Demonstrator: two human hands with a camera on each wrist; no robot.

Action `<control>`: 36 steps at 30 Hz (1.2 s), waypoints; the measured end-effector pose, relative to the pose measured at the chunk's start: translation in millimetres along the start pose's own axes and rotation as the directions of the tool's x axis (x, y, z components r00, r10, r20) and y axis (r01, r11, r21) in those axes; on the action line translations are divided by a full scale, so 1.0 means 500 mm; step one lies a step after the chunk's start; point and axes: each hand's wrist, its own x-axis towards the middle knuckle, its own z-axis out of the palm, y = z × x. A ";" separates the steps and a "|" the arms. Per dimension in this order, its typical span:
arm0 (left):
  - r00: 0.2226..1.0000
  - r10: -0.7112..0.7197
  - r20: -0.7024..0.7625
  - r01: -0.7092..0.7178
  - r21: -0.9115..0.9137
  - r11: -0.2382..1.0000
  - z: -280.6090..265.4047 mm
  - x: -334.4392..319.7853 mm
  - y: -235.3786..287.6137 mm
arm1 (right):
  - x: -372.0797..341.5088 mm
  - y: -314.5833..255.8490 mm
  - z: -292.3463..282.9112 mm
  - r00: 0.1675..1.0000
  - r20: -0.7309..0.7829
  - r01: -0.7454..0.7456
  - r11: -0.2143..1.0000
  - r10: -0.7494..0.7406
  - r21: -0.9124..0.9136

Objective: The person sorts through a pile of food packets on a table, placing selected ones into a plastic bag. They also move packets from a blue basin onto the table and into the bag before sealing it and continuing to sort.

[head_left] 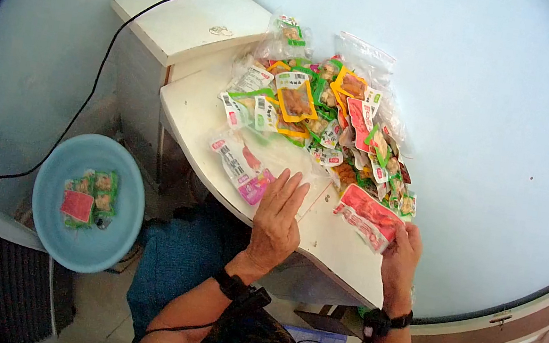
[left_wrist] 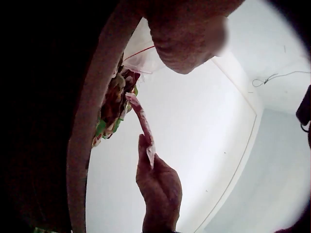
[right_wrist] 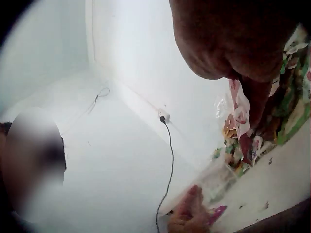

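My right hand (head_left: 402,249) pinches a red-and-white snack packet (head_left: 370,216) by its right end, thumb and fingers at its corner. In the left wrist view that packet (left_wrist: 141,119) appears edge-on. My left hand (head_left: 275,224) has straight fingers, their tips at the edge of a clear plastic bag with white and purple print (head_left: 241,167), which lies flat near the table's front edge. Beyond both hands spreads a heap of small snack packets (head_left: 297,97), in yellow, green, red and white.
The white table (head_left: 188,114) has a curved front edge and meets a raised white cabinet top (head_left: 199,10) at back left. On the left, a blue basin (head_left: 46,196) holds several packets. A black cable (head_left: 105,56) hangs down past the cabinet. A pale wall (head_left: 490,132) stands behind.
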 end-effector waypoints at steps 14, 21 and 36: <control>0.999 0.045 0.022 -0.044 -0.040 0.998 0.011 -0.004 0.005 | -0.079 0.034 0.152 0.947 0.268 -0.279 0.868 0.178 0.411; 0.998 0.055 0.025 -0.055 -0.006 0.998 0.005 -0.002 0.000 | -0.061 0.080 0.228 0.919 0.332 -0.363 0.784 0.213 0.504; 0.996 0.074 -0.055 -0.080 -0.113 0.990 -0.001 0.008 -0.006 | 0.004 0.122 0.329 0.825 0.504 -0.533 0.648 0.256 0.543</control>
